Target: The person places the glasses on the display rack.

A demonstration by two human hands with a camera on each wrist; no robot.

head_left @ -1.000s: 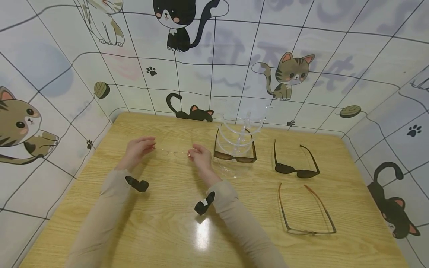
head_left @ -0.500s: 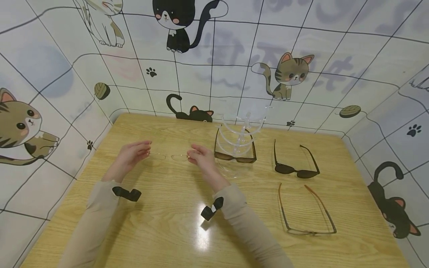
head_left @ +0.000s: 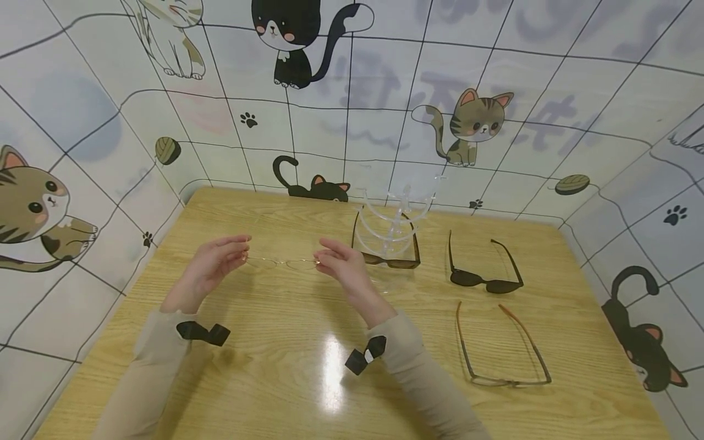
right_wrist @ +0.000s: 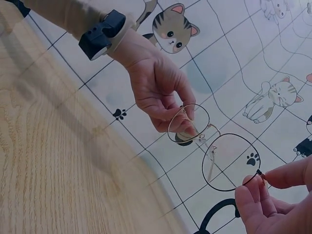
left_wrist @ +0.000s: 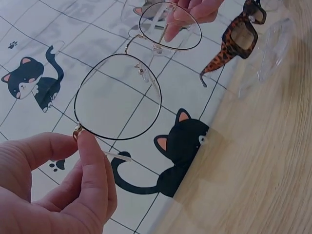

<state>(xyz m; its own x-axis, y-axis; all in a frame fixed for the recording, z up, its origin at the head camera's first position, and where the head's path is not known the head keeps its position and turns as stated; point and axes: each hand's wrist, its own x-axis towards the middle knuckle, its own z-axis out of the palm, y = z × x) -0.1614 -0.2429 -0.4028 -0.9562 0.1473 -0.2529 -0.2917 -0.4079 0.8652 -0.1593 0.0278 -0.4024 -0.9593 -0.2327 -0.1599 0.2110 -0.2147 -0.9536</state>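
Note:
A pair of round eyeglasses with thin wire rims (left_wrist: pixel 119 97) is held up over the table between both hands. In the left wrist view the rims look black, with gold at the bridge. My left hand (head_left: pixel 211 269) pinches the frame's left corner by the hinge, between thumb and fingers. At the opposite corner, my right hand (head_left: pixel 352 275) pinches the other hinge (right_wrist: pixel 260 173). Both temples point away from me, towards the wall. To the right of the right hand is a clear display stand (head_left: pixel 395 229), with tortoiseshell sunglasses (head_left: pixel 404 264) at its foot.
Black sunglasses (head_left: pixel 486 283) lie unfolded right of the stand. Nearer me are grey-framed glasses (head_left: pixel 511 382) with brown temple ends. A cat-patterned wall covering (head_left: pixel 330 128) borders the wooden table (head_left: pixel 275 379) at the back and sides.
Both hands have drawn back towards me with the eyeglasses between them. The left hand has also shifted left and the right hand slightly right. The other glasses and the stand stay put.

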